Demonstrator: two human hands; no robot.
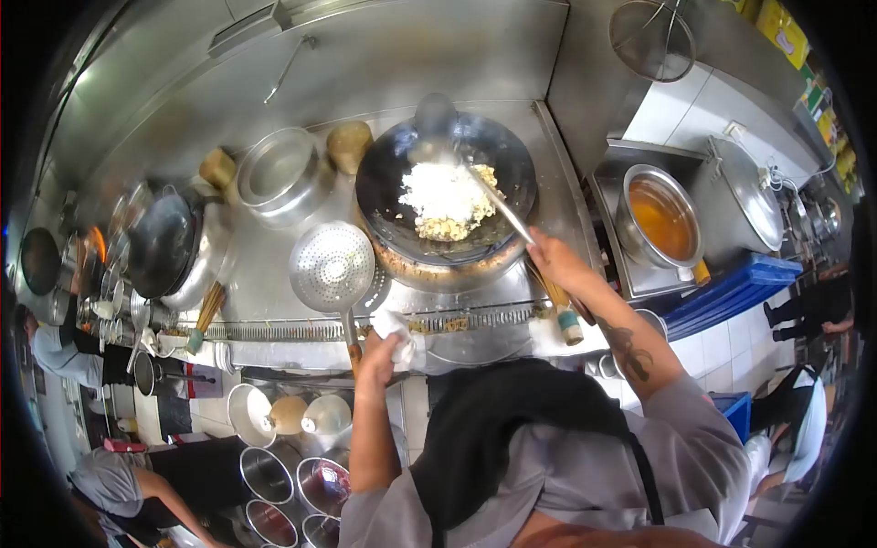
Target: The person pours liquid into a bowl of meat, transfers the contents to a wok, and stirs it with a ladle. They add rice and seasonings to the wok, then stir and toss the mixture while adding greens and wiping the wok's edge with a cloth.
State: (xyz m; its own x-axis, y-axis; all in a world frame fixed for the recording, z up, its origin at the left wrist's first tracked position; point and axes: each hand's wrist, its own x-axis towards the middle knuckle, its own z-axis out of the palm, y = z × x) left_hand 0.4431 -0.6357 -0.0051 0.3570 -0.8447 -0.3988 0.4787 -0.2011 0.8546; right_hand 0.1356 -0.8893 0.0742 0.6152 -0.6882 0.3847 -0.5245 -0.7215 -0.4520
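A black wok (379,187) sits on the round burner, with white rice (443,194) over yellow egg bits (445,228) inside it. My right hand (554,256) is closed round the handle of a long metal ladle (498,196), whose front end reaches into the food. Closed as well, my left hand (379,354) holds a crumpled white cloth (393,331), beside the wooden handle of a perforated skimmer (332,265). The skimmer's bowl lies left of the wok.
Stacked metal pots (279,173) stand at the back left. Bamboo brushes (559,306) rest right of the burner. A pot of orange liquid (660,219) is at the right. Other people work at far left and right; metal containers (267,475) stand below left.
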